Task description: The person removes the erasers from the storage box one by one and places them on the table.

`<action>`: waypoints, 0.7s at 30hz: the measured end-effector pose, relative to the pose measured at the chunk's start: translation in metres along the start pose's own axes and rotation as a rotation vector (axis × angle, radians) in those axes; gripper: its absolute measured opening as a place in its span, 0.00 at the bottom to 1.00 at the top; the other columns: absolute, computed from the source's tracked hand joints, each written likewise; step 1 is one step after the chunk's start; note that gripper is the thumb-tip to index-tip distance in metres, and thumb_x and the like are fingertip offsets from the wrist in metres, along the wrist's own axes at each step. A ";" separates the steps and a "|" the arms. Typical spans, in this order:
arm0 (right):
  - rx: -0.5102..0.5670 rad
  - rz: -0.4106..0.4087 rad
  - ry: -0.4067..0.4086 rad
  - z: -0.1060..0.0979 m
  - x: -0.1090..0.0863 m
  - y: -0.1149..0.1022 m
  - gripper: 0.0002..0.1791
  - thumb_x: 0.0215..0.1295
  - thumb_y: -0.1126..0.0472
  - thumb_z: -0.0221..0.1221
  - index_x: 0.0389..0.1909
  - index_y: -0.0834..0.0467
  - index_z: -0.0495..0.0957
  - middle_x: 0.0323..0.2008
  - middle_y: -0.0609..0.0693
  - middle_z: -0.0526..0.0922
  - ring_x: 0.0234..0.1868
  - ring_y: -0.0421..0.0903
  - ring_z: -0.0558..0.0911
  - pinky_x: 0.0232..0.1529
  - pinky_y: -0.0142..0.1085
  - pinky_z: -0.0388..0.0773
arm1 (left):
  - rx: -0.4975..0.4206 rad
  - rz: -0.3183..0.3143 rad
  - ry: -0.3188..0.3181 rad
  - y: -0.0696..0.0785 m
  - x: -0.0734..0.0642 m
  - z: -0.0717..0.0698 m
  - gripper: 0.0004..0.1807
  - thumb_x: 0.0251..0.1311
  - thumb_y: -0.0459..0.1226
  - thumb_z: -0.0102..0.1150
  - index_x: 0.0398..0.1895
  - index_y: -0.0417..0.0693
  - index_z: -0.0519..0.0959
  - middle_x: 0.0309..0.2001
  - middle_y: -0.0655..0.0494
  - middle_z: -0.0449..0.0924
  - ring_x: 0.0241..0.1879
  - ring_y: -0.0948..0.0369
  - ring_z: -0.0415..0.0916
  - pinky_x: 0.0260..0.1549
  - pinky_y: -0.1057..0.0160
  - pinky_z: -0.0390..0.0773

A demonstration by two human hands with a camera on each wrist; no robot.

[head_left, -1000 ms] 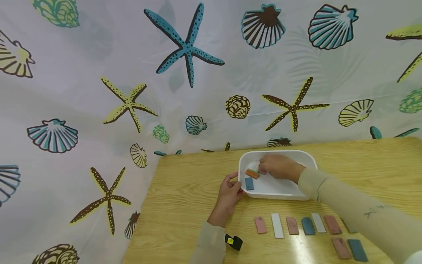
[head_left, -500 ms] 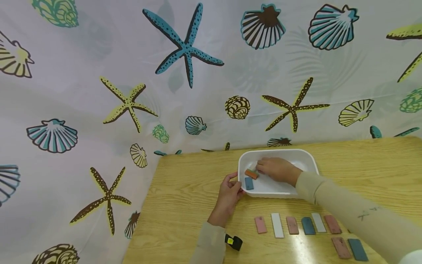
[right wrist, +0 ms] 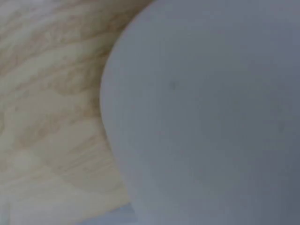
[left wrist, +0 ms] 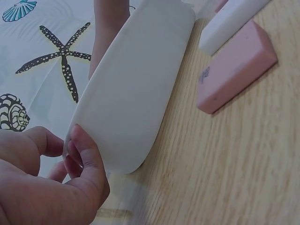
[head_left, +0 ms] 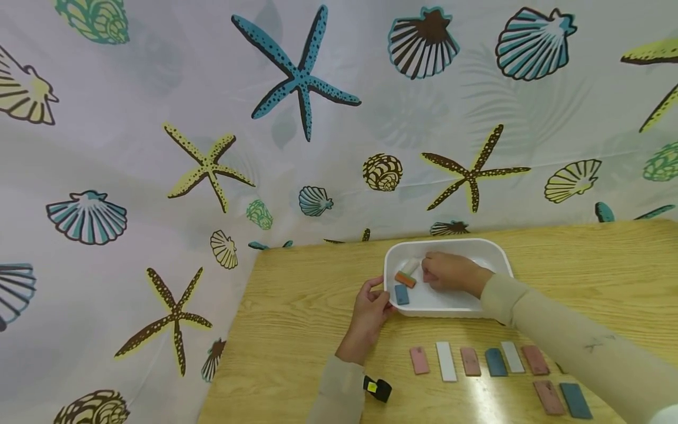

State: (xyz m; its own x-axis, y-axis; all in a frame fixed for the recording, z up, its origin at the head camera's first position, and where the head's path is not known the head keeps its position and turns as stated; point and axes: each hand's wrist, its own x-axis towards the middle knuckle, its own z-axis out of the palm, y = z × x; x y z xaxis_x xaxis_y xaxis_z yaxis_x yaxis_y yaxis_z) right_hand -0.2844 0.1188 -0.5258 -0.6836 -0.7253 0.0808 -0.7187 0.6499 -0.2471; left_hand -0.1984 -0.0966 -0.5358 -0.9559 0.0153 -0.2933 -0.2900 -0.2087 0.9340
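Yellow wood-grain table (head_left: 296,330) carries a white rectangular plastic tray (head_left: 439,300); your left hand (head_left: 371,307) pinches its left end. Your right hand (head_left: 449,273), inside it, has shifted right, grip indeterminable, baring a pale oblong block (head_left: 411,266) beside a rectangular orange block (head_left: 405,280): apparently placed.

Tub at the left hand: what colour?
The tub is white, clearest in the head view.

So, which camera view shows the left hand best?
The left wrist view: there the left hand appears large and close, gripping the rim of the white tray at one end. The head view shows it smaller, at the tray's left end. The right wrist view shows none of it.
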 end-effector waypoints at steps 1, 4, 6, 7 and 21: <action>0.015 0.007 0.003 0.000 -0.001 0.000 0.05 0.55 0.63 0.62 0.25 0.57 0.75 0.23 0.43 0.67 0.25 0.40 0.66 0.29 0.34 0.69 | 0.001 -0.002 0.004 0.000 0.000 0.000 0.22 0.60 0.27 0.50 0.59 0.45 0.69 0.39 0.43 0.72 0.30 0.60 0.73 0.31 0.65 0.76; 0.063 0.045 0.010 0.001 -0.005 0.000 0.05 0.55 0.63 0.62 0.26 0.58 0.76 0.23 0.44 0.69 0.26 0.40 0.67 0.30 0.35 0.70 | 0.004 -0.007 0.011 -0.001 -0.001 -0.001 0.22 0.60 0.27 0.49 0.59 0.45 0.69 0.39 0.44 0.73 0.31 0.59 0.74 0.32 0.64 0.77; 0.139 0.106 0.010 0.001 -0.006 -0.001 0.05 0.56 0.62 0.62 0.27 0.59 0.76 0.24 0.44 0.71 0.26 0.40 0.68 0.30 0.35 0.71 | 0.008 -0.010 0.014 -0.002 -0.001 -0.001 0.22 0.61 0.28 0.50 0.59 0.46 0.69 0.40 0.44 0.73 0.32 0.58 0.74 0.32 0.64 0.77; 0.186 0.138 0.018 0.001 -0.007 -0.001 0.06 0.56 0.61 0.62 0.28 0.59 0.76 0.24 0.44 0.72 0.27 0.41 0.69 0.31 0.35 0.71 | 0.007 -0.009 0.013 -0.002 0.000 -0.001 0.21 0.60 0.28 0.50 0.58 0.46 0.69 0.40 0.44 0.73 0.32 0.57 0.75 0.32 0.64 0.77; 1.781 0.524 -0.062 -0.027 -0.029 -0.008 0.18 0.69 0.59 0.48 0.51 0.69 0.65 0.41 0.54 0.74 0.39 0.41 0.77 0.46 0.33 0.75 | 0.003 0.001 -0.004 -0.004 0.000 -0.001 0.22 0.61 0.28 0.49 0.59 0.45 0.68 0.42 0.40 0.72 0.31 0.59 0.73 0.33 0.63 0.77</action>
State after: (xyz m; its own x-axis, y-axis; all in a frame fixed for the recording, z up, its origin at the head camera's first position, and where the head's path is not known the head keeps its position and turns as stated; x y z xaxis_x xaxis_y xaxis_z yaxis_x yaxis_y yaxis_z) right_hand -0.2628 0.1408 -0.5005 -0.7299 -0.5872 -0.3498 0.5300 -0.1630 -0.8322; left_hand -0.1971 -0.0972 -0.5395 -0.9564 0.0189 -0.2913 -0.2888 -0.2059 0.9350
